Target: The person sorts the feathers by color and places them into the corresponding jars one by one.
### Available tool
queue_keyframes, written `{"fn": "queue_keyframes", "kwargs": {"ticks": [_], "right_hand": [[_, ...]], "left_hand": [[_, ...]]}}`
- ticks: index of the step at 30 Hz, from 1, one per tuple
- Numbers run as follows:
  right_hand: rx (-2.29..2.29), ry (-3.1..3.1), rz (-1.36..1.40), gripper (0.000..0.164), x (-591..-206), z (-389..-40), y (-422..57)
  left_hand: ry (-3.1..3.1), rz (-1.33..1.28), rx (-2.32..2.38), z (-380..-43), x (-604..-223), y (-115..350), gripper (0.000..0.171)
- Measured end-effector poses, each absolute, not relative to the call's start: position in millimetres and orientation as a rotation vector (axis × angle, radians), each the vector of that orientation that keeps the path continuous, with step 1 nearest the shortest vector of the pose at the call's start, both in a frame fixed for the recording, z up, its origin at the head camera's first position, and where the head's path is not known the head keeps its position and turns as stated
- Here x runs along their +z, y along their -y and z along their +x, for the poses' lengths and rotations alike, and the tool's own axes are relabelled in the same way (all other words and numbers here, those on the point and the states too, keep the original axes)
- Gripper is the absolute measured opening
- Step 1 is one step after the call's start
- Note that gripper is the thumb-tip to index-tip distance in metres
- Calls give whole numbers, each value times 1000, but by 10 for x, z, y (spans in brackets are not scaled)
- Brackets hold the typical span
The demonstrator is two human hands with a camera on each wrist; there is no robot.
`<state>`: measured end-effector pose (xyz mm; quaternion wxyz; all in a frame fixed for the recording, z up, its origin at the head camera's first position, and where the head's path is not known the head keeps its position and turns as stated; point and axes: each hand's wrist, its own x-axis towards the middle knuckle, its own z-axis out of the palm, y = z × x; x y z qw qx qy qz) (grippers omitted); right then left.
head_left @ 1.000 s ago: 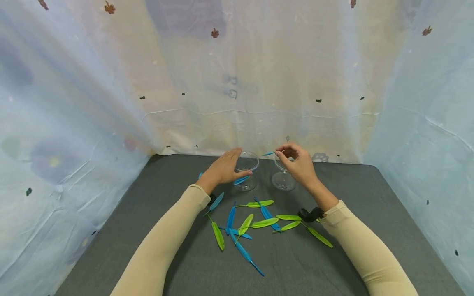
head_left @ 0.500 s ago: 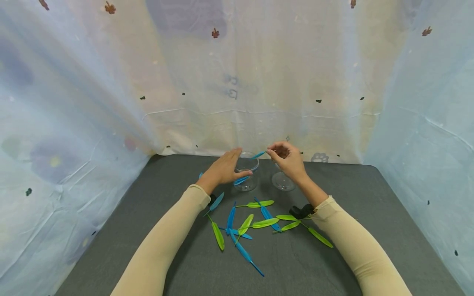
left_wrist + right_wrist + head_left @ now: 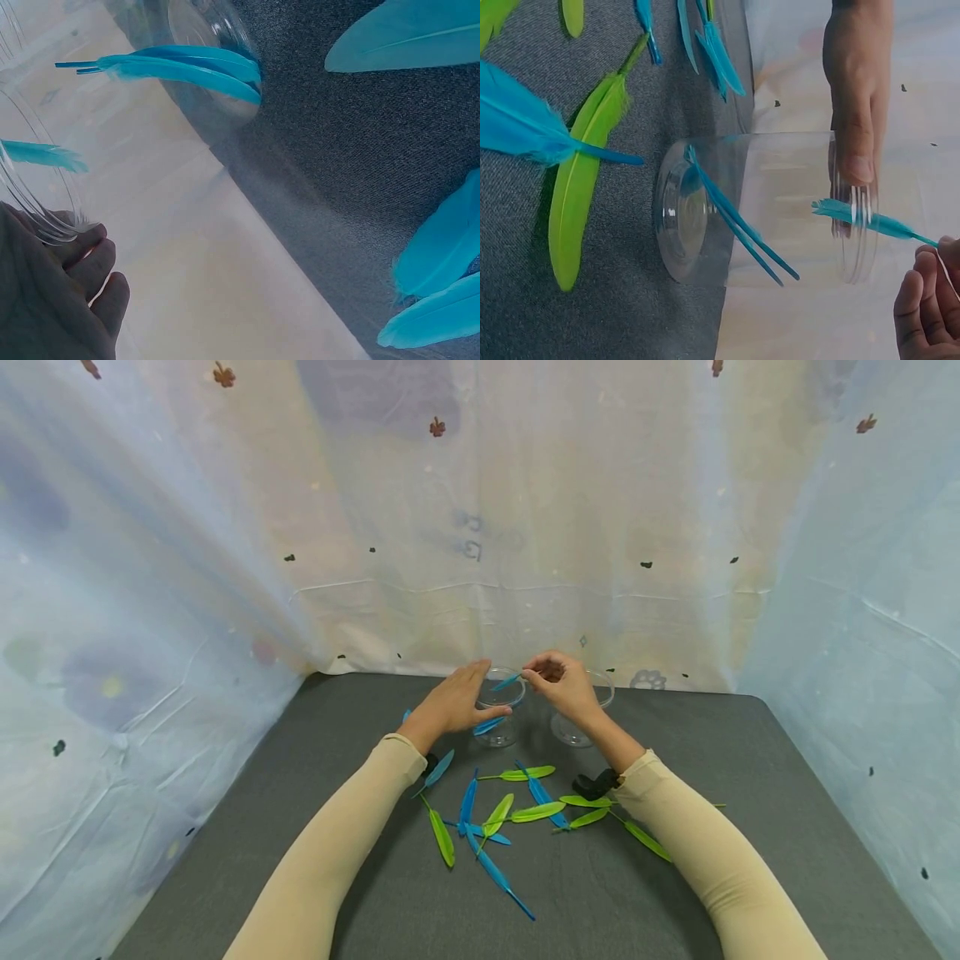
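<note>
Leftmost, taking the clear left jar [image 3: 780, 191] as the clock's hub and the pale curtain [image 3: 555, 527] as twelve o'clock, has just a scrap of blue feather [image 3: 407, 715] showing at nine, mostly behind the wrist. Holds the left jar near its rim from nine o'clock with the left hand [image 3: 453, 700], in a wide grip, with the thumb across the near side and the fingers reaching along the far side. Has one blue feather lying on the grey table [image 3: 720, 743] between seven and eight, with a green feather [image 3: 441, 837] at seven. At the hub, has two blue feathers [image 3: 187, 67] inside the left jar, with vanes toward the base and quills leaning up. Toward six, has several blue feathers and a green feather overlapping on the table. Over the left jar's mouth, pinches the quill of the turquoise feather [image 3: 506, 682] between the thumb and fingertips of the right hand [image 3: 566, 687], with its vane toward the left hand; cannot tell whether the tip dips below the rim. Toward five, has green and blue feathers crossing. At three, has the right jar [image 3: 568, 732] standing upright, partly behind the right hand. Between four and five, has more green feathers, partly under the right sleeve [image 3: 712, 852].
</note>
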<state>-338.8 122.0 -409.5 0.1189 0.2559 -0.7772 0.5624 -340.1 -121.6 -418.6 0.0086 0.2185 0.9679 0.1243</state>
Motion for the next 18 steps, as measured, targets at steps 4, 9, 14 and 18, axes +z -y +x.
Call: {"fn": "queue_keyframes", "kwargs": {"ticks": [4,9,14,18], "right_hand": [[1624,2329,733,19,-4111,-3409,-1200],[1595,2377,732,17,-4112,-3423,-1172],[1596,2396,743,16,-4121,-3446,-1139],[1589,2412,744,17,-4144,-3468,-1121]], "left_hand": [[-3028,690,391,-3401,-4183,1215,114],[-3032,689,384,-3402,-4185,1216,114],[-3029,684,374,-3399,-4181,1208,113],[-3027,676,368,-3391,-4175,1200,111]]}}
